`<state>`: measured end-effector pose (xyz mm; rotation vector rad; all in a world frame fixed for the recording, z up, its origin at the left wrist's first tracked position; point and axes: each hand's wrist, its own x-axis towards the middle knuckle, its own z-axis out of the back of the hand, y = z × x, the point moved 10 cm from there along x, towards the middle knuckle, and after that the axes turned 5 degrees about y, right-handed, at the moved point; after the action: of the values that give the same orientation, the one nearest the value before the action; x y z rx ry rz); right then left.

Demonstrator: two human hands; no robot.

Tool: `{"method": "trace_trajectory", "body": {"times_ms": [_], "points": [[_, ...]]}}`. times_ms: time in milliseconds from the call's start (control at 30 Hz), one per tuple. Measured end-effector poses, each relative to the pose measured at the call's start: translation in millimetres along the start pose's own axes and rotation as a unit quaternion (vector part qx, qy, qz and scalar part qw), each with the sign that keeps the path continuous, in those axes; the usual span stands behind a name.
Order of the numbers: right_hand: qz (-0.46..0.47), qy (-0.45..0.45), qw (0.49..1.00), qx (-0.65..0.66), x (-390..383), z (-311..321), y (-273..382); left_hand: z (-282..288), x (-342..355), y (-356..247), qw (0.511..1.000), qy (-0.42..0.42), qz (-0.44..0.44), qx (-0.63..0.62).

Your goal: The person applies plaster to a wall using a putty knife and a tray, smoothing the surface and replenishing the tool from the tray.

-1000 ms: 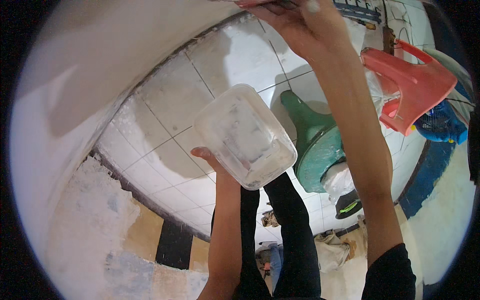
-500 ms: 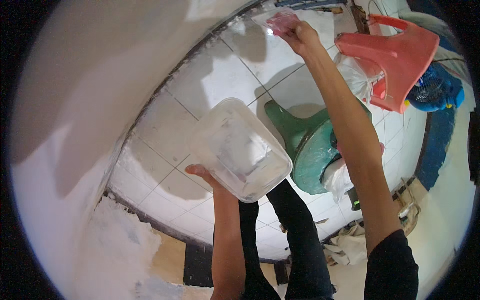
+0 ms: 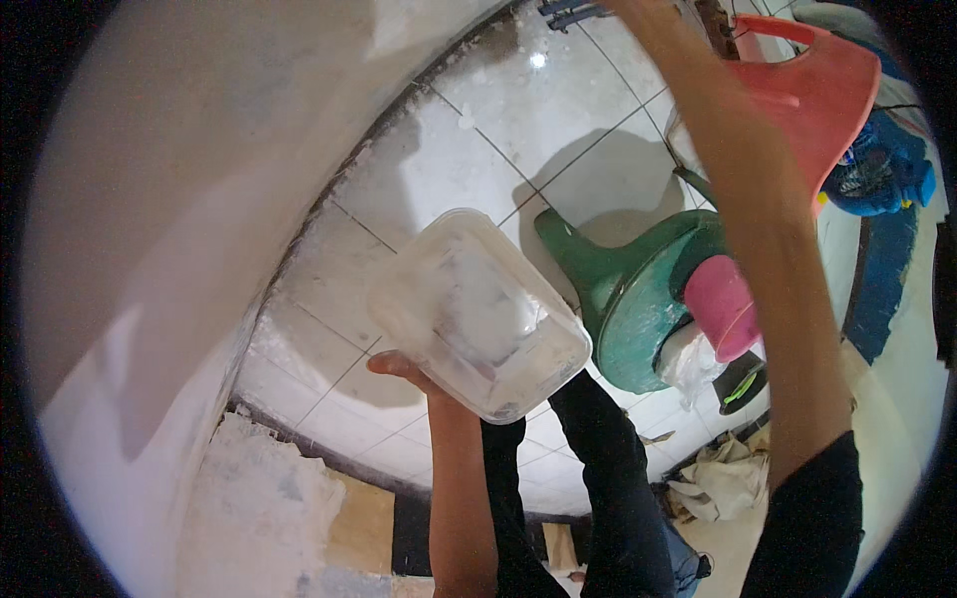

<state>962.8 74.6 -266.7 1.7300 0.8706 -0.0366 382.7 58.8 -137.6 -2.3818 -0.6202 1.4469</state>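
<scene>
In the head view the left hand (image 3: 404,369) sits under a clear rectangular plastic tub smeared with white residue (image 3: 477,314), fingers spread flat beneath it like a tray, probably to keep the tub level near the white plastered wall (image 3: 169,219). The right forearm (image 3: 768,259) runs up toward 1 o'clock and the hand itself is out of frame, so its grip can't be told. At 3 o'clock from the tub stands a green plastic stool (image 3: 638,299), with a pink cup (image 3: 720,304) just beside it and a red plastic chair (image 3: 817,95) beyond, on the white tiled floor (image 3: 478,130).
</scene>
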Motion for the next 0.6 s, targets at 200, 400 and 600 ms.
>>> {"method": "trace_trajectory", "body": {"times_ms": [200,400,600], "points": [[-0.011,0.047,0.994,-0.100,-133.3,-33.0,76.2,4.9,-5.3,-5.9,0.999,-0.023,0.001,0.026],[-0.081,0.053,0.994,-0.048,-87.5,12.9,-53.8,-4.0,-1.6,-11.8,0.999,-0.016,0.000,0.046],[-0.081,-0.069,0.993,-0.041,-51.8,-32.8,-29.1,-25.5,-1.1,-0.2,0.998,0.007,0.017,0.053]]}}
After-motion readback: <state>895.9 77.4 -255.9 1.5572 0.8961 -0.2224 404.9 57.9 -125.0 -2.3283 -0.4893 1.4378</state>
